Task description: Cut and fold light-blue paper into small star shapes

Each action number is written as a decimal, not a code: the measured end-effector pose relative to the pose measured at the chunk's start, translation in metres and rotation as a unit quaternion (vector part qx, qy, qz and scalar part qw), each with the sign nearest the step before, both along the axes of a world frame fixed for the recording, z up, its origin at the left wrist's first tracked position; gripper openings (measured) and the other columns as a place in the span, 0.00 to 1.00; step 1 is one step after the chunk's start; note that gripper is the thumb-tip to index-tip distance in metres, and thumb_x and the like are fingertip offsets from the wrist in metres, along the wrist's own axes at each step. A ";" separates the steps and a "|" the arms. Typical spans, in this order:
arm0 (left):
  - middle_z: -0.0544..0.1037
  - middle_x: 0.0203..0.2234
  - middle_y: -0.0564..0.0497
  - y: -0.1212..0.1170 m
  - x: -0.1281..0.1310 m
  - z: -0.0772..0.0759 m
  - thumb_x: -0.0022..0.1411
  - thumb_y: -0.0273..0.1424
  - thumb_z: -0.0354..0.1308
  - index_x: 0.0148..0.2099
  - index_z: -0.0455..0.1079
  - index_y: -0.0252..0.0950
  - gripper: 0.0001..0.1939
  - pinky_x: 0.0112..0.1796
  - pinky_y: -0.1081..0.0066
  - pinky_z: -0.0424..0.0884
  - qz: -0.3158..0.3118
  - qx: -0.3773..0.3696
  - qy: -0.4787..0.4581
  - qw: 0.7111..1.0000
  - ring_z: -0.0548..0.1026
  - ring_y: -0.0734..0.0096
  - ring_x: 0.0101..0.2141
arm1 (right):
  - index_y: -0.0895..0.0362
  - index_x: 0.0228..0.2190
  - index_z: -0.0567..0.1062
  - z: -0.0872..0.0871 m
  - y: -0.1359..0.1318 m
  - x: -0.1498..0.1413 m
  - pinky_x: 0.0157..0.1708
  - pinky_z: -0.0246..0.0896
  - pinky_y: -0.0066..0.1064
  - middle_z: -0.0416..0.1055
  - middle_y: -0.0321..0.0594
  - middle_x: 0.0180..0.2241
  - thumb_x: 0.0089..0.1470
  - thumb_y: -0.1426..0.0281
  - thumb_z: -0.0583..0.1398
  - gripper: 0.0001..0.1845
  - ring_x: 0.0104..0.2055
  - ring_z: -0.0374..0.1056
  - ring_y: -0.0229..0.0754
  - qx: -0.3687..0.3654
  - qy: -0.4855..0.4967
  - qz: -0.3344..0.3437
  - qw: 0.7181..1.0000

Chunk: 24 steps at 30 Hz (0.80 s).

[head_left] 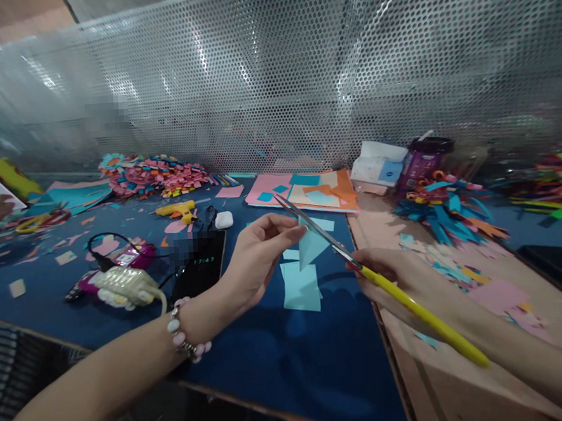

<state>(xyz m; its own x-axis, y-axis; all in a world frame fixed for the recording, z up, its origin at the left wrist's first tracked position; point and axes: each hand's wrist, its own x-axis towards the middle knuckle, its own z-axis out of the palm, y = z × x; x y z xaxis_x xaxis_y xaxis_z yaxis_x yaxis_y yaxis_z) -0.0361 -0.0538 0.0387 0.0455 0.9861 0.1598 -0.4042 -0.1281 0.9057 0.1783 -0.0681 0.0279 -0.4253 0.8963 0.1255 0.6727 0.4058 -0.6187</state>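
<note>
**Our left hand (259, 253) pinches a pale-blue piece (313, 248) at the scissors (411, 307)**

The left thumb and fingers are together, clamped on the upper edge of the piece, and our right hand (394, 272) is closed round the scissors, whose yellow handle slants down toward us. The blades cross at the piece; we cannot tell whether they are cutting into it.

Our landmark is the pile of pale-blue squares (301, 290) lying on the blue table (290, 362); the held piece is above its far end. Left of the pile lies a dark phone (198, 263), and farther left a cream plug (126, 286) beside a purple device (90, 284). To its right, paper scraps (500, 292) litter a brown board (444, 391).

Beyond the pile and to the left we see a white case (224, 220) and a yellow glue gun (176, 210). Straight beyond it are coloured sheets (261, 189); beyond and right, a bundle of blue and orange strips (440, 210), a purple cup (416, 164) and a tissue pack (378, 166). Beyond and far left sits a pink fringed heap (150, 174), and farthest back stands a perforated metal screen (277, 71).
</note>
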 end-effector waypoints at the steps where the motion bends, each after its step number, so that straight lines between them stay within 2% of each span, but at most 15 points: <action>1: 0.73 0.26 0.54 0.000 0.000 0.000 0.46 0.26 0.67 0.30 0.70 0.33 0.09 0.33 0.79 0.65 -0.002 -0.001 -0.002 1.000 0.70 0.81 0.29 | 0.55 0.28 0.69 0.002 -0.001 -0.001 0.18 0.51 0.25 0.64 0.33 0.19 0.48 0.68 0.53 0.06 0.20 0.60 0.35 0.000 0.002 -0.002 1.000; 6: 0.73 0.27 0.55 0.001 -0.001 -0.002 0.46 0.25 0.66 0.30 0.70 0.33 0.08 0.33 0.78 0.65 -0.011 -0.002 -0.016 1.000 0.70 0.81 0.29 | 0.55 0.26 0.69 0.007 -0.003 -0.006 0.17 0.50 0.25 0.61 0.32 0.17 0.47 0.67 0.53 0.06 0.18 0.59 0.35 -0.010 0.011 -0.010 1.000; 17: 0.74 0.26 0.55 0.001 -0.001 -0.003 0.46 0.24 0.65 0.30 0.70 0.33 0.08 0.32 0.79 0.64 -0.017 -0.008 -0.021 1.000 0.70 0.83 0.28 | 0.55 0.25 0.67 0.008 -0.003 -0.003 0.18 0.50 0.25 0.64 0.32 0.17 0.48 0.68 0.53 0.05 0.19 0.62 0.35 -0.006 -0.029 -0.009 1.000; 24: 0.74 0.27 0.53 0.002 -0.001 -0.003 0.46 0.24 0.65 0.30 0.71 0.34 0.07 0.33 0.77 0.64 -0.017 -0.009 -0.021 1.000 0.71 0.80 0.29 | 0.55 0.24 0.67 0.008 -0.006 -0.003 0.17 0.49 0.26 0.63 0.32 0.16 0.48 0.68 0.53 0.06 0.18 0.61 0.36 -0.005 -0.029 -0.017 0.999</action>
